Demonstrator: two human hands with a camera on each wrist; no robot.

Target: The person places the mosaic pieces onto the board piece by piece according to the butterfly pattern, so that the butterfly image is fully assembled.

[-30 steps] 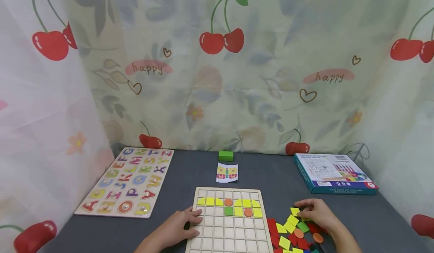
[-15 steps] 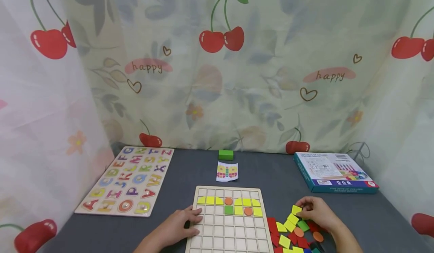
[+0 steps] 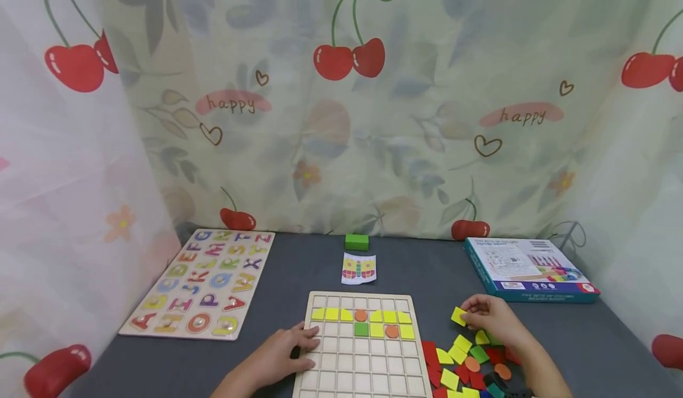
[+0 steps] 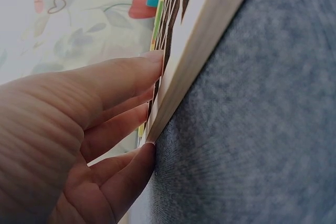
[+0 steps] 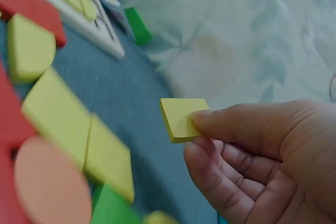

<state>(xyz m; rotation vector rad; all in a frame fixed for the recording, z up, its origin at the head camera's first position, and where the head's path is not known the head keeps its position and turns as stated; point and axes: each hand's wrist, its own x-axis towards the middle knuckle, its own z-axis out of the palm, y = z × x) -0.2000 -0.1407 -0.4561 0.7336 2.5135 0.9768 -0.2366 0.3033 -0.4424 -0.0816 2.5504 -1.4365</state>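
Between thumb and fingers, my right hand (image 3: 493, 315) pinches a yellow square tile (image 5: 182, 119), raised above the loose pieces. My left hand (image 3: 280, 353) rests at the left edge of the wooden grid board (image 3: 352, 365), fingertips touching its rim, as the left wrist view also shows. Yellow tiles, two orange discs and a green square (image 3: 361, 329) fill parts of two upper rows of the board. Right of the board lies a pile of loose tiles, among them yellow squares (image 3: 450, 379), red pieces (image 3: 430, 354), orange discs (image 3: 503, 371) and a green tile (image 3: 479, 354).
Behind the board lies a paper card with a butterfly pattern (image 3: 358, 268), and behind that a green block (image 3: 356, 242). An alphabet puzzle board (image 3: 200, 285) is at the left. A boxed set (image 3: 533, 270) sits at the back right, before a printed curtain.
My right hand has lifted the yellow square tile off the pile and moved it slightly away from me and left. The left hand stays at the board's edge.
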